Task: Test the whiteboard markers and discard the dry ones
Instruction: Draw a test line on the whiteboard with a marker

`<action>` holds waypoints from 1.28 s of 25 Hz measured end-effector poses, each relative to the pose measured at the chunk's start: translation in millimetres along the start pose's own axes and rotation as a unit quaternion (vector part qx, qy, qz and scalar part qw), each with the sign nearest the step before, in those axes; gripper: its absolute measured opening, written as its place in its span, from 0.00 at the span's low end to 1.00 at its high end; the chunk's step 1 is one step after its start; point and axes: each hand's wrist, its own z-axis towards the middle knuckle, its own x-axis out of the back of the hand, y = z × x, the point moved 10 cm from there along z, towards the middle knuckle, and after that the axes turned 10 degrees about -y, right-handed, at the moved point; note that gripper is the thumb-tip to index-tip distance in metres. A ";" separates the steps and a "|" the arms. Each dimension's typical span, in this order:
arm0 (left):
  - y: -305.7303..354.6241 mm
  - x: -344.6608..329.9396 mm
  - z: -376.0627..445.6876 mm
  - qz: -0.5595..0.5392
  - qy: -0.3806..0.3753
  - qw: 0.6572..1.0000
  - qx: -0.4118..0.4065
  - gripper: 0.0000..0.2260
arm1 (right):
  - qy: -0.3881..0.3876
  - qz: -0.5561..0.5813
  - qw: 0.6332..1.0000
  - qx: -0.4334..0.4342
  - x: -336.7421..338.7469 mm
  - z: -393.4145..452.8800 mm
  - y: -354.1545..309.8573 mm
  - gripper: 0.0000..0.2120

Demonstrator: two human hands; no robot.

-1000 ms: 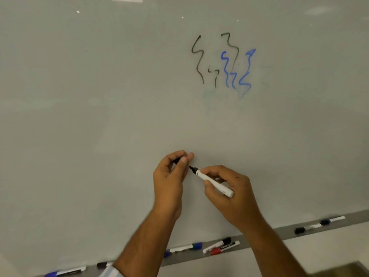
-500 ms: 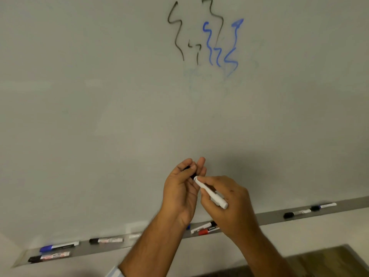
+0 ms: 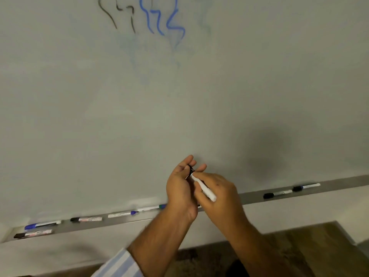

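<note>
The right hand (image 3: pixel 217 191) grips a white marker (image 3: pixel 203 188). The left hand (image 3: pixel 180 188) pinches its black cap (image 3: pixel 190 168) at the tip, before the whiteboard (image 3: pixel 79 106)

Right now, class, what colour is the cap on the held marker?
Black, on the cap in the head view.

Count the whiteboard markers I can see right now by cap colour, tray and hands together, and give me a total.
Black-capped markers on the tray: 4
Blue-capped markers on the tray: 3
Marker in the right hand, black cap at the left hand: 1
Total: 8 visible; the hands may hide more.
</note>
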 end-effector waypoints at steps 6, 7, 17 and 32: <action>-68.0 18.6 27.8 0.060 0.036 0.997 0.017 0.14 | -0.085 0.060 0.991 -0.080 4.5 -28.4 81.2 0.14; -79.7 27.0 32.9 0.065 0.044 0.997 0.013 0.13 | -0.094 0.073 0.988 -0.095 4.2 -35.3 93.2 0.12; -226.8 126.5 44.8 0.296 0.096 0.933 0.178 0.07 | -0.145 0.188 0.850 -0.471 -4.5 -197.2 264.7 0.05; -316.5 131.4 28.4 0.544 -0.047 0.780 0.307 0.07 | -0.265 0.005 0.769 -0.582 13.5 -369.8 348.2 0.08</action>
